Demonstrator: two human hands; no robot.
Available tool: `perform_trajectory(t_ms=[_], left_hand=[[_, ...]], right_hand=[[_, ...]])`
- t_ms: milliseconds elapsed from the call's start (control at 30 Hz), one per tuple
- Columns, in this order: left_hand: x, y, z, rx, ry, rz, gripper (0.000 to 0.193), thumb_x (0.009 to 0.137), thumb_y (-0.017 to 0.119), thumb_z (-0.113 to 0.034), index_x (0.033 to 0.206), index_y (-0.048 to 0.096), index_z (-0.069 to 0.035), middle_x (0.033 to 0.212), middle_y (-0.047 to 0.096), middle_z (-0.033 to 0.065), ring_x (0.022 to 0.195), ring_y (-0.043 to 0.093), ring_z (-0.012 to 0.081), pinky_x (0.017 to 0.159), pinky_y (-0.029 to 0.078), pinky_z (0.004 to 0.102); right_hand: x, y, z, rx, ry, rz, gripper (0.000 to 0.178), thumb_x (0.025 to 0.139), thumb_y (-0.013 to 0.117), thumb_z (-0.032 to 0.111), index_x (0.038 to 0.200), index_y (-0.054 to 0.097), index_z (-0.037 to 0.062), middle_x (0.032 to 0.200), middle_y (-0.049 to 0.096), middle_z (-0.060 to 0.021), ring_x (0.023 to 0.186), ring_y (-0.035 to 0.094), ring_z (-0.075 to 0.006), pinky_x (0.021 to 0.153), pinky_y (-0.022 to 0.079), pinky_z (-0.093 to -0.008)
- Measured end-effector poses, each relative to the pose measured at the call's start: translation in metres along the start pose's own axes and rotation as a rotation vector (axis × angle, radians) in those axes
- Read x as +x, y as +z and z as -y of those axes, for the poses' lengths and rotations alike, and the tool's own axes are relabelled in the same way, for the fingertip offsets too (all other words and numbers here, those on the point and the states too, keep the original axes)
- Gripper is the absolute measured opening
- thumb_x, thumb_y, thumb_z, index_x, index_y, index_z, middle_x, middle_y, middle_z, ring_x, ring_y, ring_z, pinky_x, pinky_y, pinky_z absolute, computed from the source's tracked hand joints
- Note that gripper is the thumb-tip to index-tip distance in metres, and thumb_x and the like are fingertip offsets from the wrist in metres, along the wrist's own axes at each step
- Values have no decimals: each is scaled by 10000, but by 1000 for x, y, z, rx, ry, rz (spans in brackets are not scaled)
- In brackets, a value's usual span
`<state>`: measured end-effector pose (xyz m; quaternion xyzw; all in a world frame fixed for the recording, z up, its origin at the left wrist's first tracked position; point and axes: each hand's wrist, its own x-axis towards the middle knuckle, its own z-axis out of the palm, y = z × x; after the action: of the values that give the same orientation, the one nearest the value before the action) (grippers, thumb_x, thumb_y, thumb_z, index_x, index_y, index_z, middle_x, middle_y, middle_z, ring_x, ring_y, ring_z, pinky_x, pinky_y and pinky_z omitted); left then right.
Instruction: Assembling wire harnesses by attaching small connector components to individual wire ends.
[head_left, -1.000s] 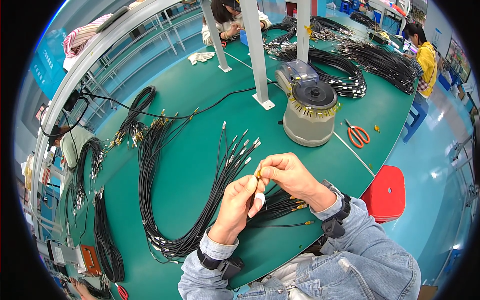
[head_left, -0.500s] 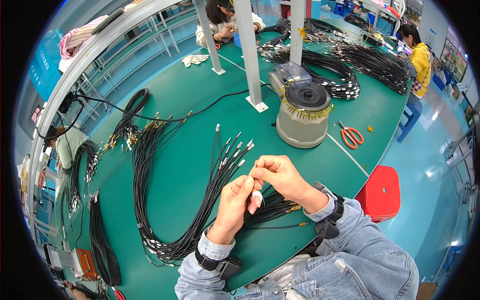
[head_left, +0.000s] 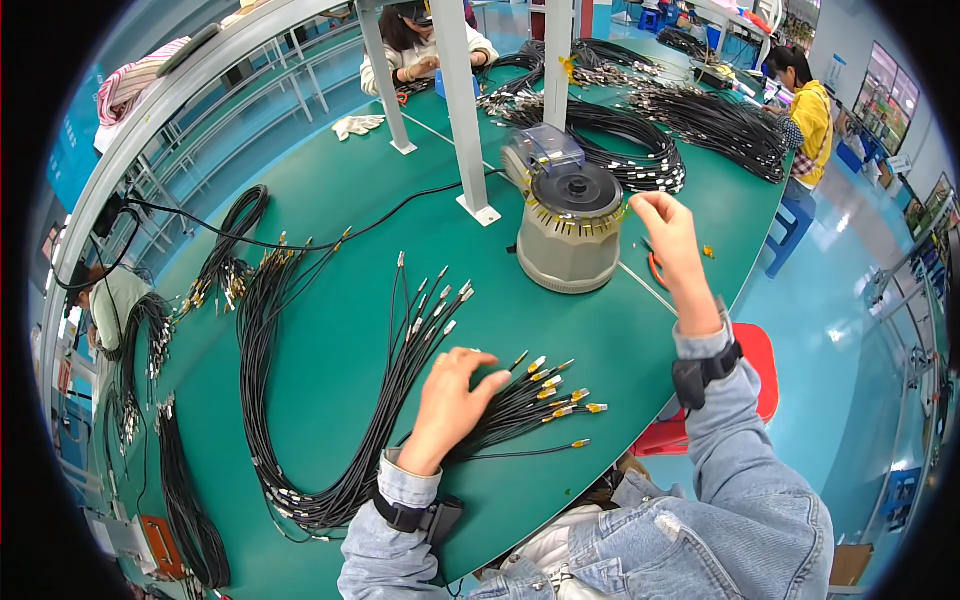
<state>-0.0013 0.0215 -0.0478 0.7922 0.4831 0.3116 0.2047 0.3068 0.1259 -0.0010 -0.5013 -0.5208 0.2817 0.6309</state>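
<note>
My left hand (head_left: pixel 450 402) is over a bundle of black cables (head_left: pixel 385 430), its thumb and fingers apart with nothing between them. Beneath and beside it, cable ends with white and yellow tags (head_left: pixel 550 390) fan out toward the right. My right hand (head_left: pixel 668 240) is raised at the right side of a round grey tape dispenser (head_left: pixel 568 250). Short yellow tape strips ring the dispenser's black top. Thumb and forefinger of that hand are pinched at one small yellow tape strip (head_left: pixel 627 212) on the rim.
Orange-handled scissors (head_left: pixel 655 270) lie partly behind my right hand. Grey posts (head_left: pixel 465 130) rise from the green table (head_left: pixel 340 370). More cable bundles (head_left: pixel 190 490) lie at left and far right. A red stool (head_left: pixel 755 375) stands by the edge. Other people sit around the table.
My hands were together above the cables and have separated. The right hand went up and right to the tape dispenser; the left opened and lowered slightly. The whole view shifted a little.
</note>
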Motion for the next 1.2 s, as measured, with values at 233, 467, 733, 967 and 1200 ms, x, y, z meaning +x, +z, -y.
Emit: perform_trajectory(t_ms=[233, 467, 733, 967, 1200], left_hand=[[2, -20, 41, 361, -105, -257, 178, 733, 679, -102, 889, 614, -47, 878, 571, 114, 848, 539, 296, 740, 441, 376], [1, -17, 57, 492, -196, -225, 154, 692, 698, -77, 787, 581, -43, 814, 546, 89, 800, 544, 279, 682, 454, 374], [3, -20, 53, 555, -50, -292, 125, 702, 682, -61, 724, 564, -27, 789, 569, 99, 734, 558, 280, 630, 456, 358], [5, -27, 40, -322, -389, -245, 79, 807, 624, -88, 815, 607, -11, 728, 609, 40, 519, 485, 112, 480, 385, 249], [10, -43, 0, -756, -424, -177, 159, 863, 593, -122, 956, 625, 3, 717, 576, -13, 531, 429, 14, 449, 322, 172]], right_hand=[[25, -12, -1, -123, 323, 238, 167, 813, 629, 233, 876, 643, 79, 829, 596, 24, 785, 494, -87, 755, 342, -259], [27, -8, 5, 19, 248, 145, 143, 791, 646, 239, 827, 646, 100, 796, 585, 40, 758, 471, -68, 708, 324, -247], [-22, 28, 44, 367, 122, 283, 79, 851, 584, 130, 873, 616, 61, 832, 585, 28, 774, 490, -62, 733, 364, -234], [-89, 87, 45, 482, 301, 514, 76, 846, 587, 95, 858, 592, 20, 849, 583, -9, 817, 519, -86, 771, 403, -241], [-123, 121, 46, 408, 297, 652, 90, 850, 588, 90, 846, 592, 0, 828, 574, -16, 821, 511, -96, 783, 395, -249]])
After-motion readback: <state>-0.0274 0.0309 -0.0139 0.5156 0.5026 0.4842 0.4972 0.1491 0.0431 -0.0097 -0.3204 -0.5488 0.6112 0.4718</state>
